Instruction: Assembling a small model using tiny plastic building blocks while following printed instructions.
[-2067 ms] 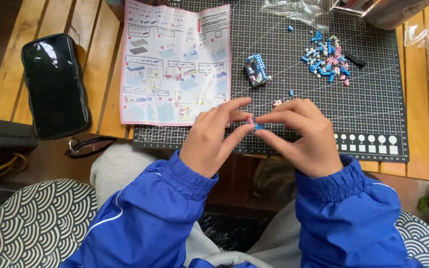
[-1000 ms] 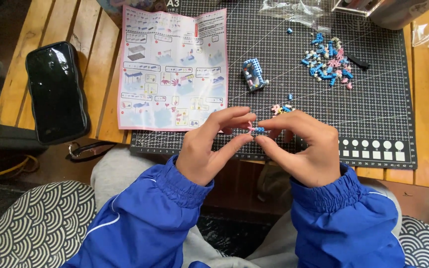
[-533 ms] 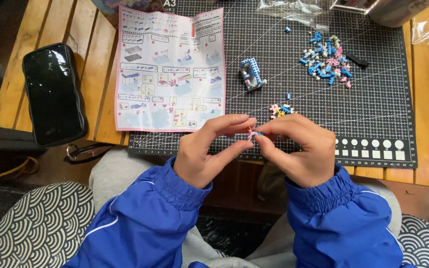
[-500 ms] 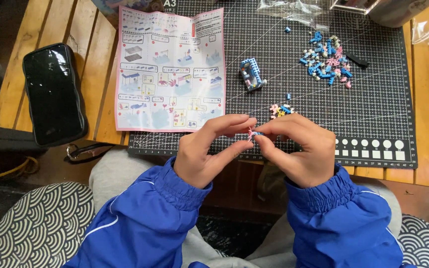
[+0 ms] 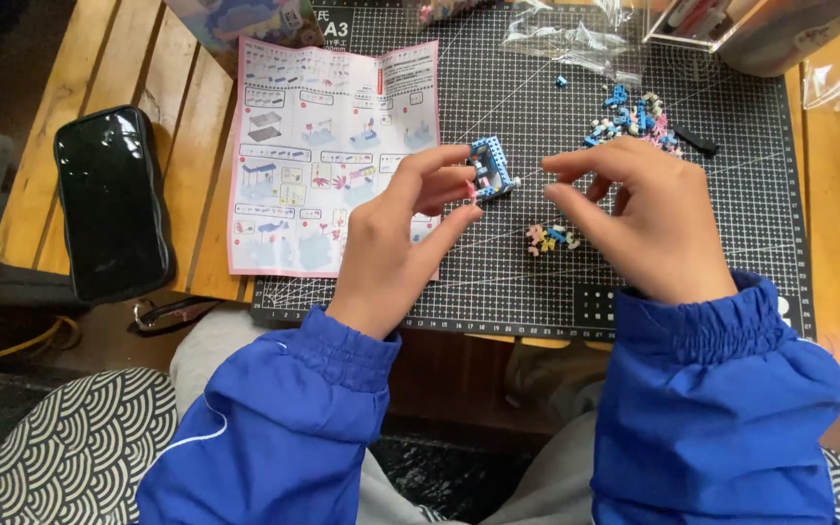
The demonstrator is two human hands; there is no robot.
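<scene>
Small blue brick model (image 5: pixel 490 168) held above cutting mat (image 5: pixel 537 282), long axis tilted up-left to down-right. Left hand (image 5: pixel 402 233) grip pinches its left end. Right hand (image 5: pixel 634 219) just beside, fingertips curled together; whether they hold anything unclear. Loose bricks (image 5: pixel 548 236) beneath.

Both hands have moved up over the mat — the left hand (image 5: pixel 396 243) now grips the blue brick model (image 5: pixel 489 169).

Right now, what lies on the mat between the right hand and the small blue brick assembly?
Head view: only bare cutting mat separates the right hand from the blue brick assembly, held by the left hand.
</scene>
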